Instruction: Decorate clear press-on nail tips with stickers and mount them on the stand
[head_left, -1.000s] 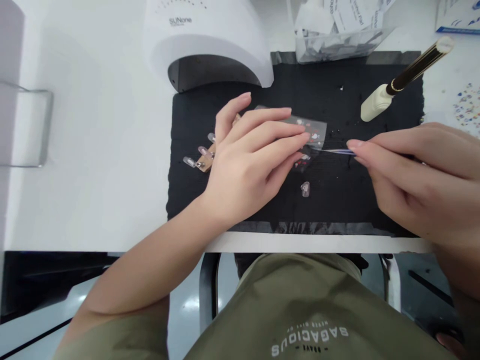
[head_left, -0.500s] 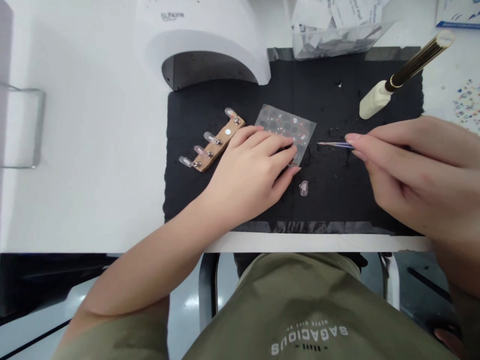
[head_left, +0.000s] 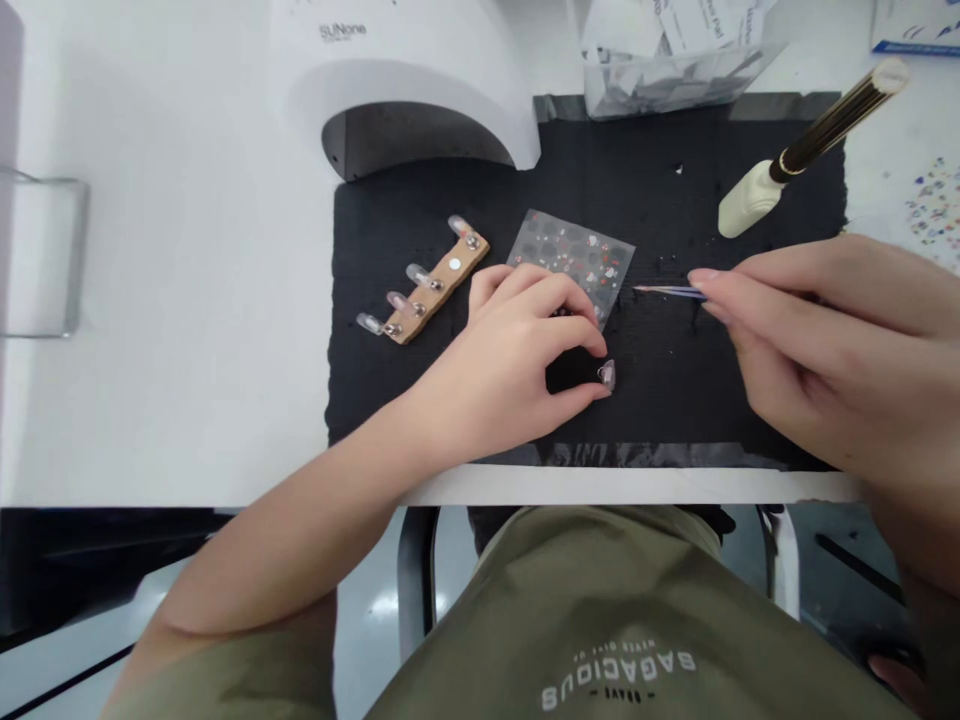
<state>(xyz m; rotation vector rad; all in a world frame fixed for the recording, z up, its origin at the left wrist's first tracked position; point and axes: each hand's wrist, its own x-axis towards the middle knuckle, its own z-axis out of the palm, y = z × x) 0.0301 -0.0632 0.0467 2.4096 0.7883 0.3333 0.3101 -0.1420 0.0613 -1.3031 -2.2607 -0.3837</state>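
My left hand (head_left: 525, 350) hovers over the black mat with its thumb and index finger apart, one on each side of a small clear pinkish nail tip (head_left: 608, 376). The thumb looks to be at its lower edge; whether the index finger touches it I cannot tell. Partly under the other fingers is a clear nail sticker sheet (head_left: 574, 250) with small white and red designs. My right hand (head_left: 840, 340) pinches thin tweezers (head_left: 671, 291), their points aimed left beside the sheet. A tiny reddish bit seems to sit at the points.
A wooden display stand (head_left: 439, 290) with several nail tips lies left of the sheet. Behind it is a white nail lamp (head_left: 420, 60). A cream bottle with a dark cap (head_left: 750, 200) stands at the right, near a clear box (head_left: 667, 85) of packets. Small gems (head_left: 937, 210) lie far right.
My left hand has drawn back from the sticker sheet, and its thumb and index finger have moved down and right around the nail tip. My right hand with the tweezers has hardly moved.
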